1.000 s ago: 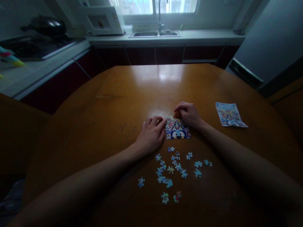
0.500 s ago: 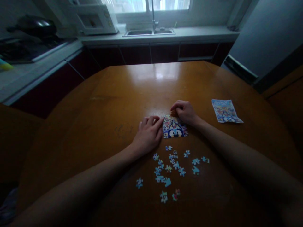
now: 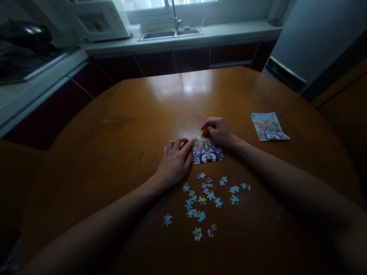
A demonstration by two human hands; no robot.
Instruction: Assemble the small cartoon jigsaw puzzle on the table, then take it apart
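Observation:
A partly assembled jigsaw puzzle (image 3: 208,152) with a blue cartoon dog's face lies flat in the middle of the table. My left hand (image 3: 175,157) rests at its left side, fingers loosely bent and apart, the fingertips touching the upper left edge. Over the upper right corner, my right hand (image 3: 219,130) has its thumb and fingers drawn together in a pinch at the top edge. Whatever sits between those fingertips is hidden. Several loose puzzle pieces (image 3: 201,200) are scattered nearer to me, below the assembled part.
A creased picture sheet (image 3: 269,126) of the same dog lies to the right on the wooden table (image 3: 160,103). Beyond the table are a counter with a sink (image 3: 172,35), a microwave (image 3: 100,23), a dark pan (image 3: 28,33) and a fridge (image 3: 318,42).
The view has shifted slightly, so everything appears a little higher and further left. Both hands keep nearly the same place and pose at the puzzle.

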